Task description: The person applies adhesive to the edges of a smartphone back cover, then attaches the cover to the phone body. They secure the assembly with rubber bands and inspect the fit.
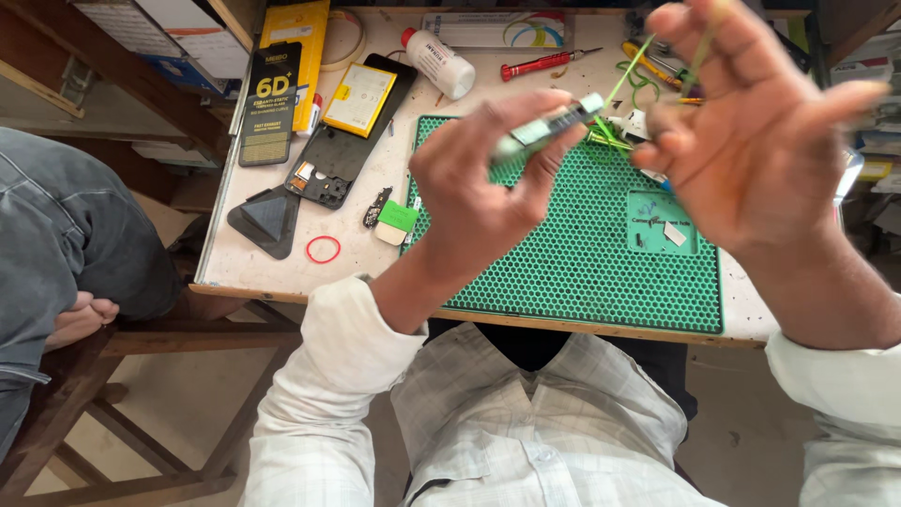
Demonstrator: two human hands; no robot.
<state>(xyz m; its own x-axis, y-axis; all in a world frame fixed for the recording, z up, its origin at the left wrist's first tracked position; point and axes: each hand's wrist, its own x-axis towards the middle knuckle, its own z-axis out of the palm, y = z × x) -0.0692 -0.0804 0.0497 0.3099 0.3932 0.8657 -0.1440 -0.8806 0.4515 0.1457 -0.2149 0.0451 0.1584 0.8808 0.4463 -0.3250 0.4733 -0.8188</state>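
Both hands were raised above the green mat (601, 272), close under the camera. Left hand (479, 188) was clenched around a slim phone (549, 127), seen edge-on; its long axis ran from lower left to upper right, with the upper end pointing toward the right hand. Fingers wrapped over the top edge and the thumb pressed from below, so the grip was tight on the phone's lower half. That wrist was bent back, the forearm rising from a white checked sleeve (347, 347).

Right hand (751, 141) was held palm toward the camera, fingers spread and blurred. A green rubber band (624, 80) stretched from the phone's upper end up to the raised fingers of that hand, which pulled it taut; the grip was otherwise loose, with nothing clasped in the palm.

On the counter (375, 188) beyond lay an opened phone back (343, 141) with a yellow battery (358, 97), a red rubber band (323, 249), a white bottle (438, 63) and a red screwdriver (540, 65).
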